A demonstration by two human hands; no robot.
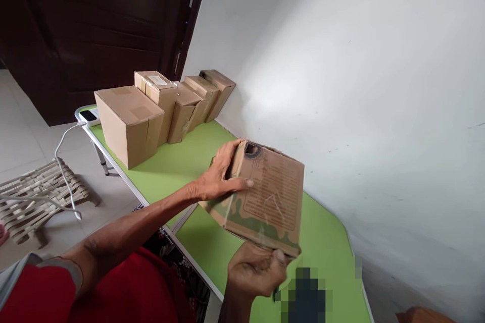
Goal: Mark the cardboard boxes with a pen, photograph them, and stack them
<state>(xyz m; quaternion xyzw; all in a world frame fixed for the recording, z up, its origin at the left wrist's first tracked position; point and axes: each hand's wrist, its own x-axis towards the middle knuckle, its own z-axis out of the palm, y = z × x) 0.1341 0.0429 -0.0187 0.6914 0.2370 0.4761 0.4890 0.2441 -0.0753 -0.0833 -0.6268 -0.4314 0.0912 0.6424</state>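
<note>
I hold a printed cardboard box tilted above the green table. It bears brown text, a green pattern along its lower edge and a cut-out handle hole near the top. My left hand grips its upper left side, thumb lying across the printed face. My right hand is closed on the bottom edge, near the lower right corner.
A row of several plain cardboard boxes stands at the table's far end, reaching to the white wall. A phone with a white cable lies at the far corner. A woven bamboo item lies on the tiled floor at left.
</note>
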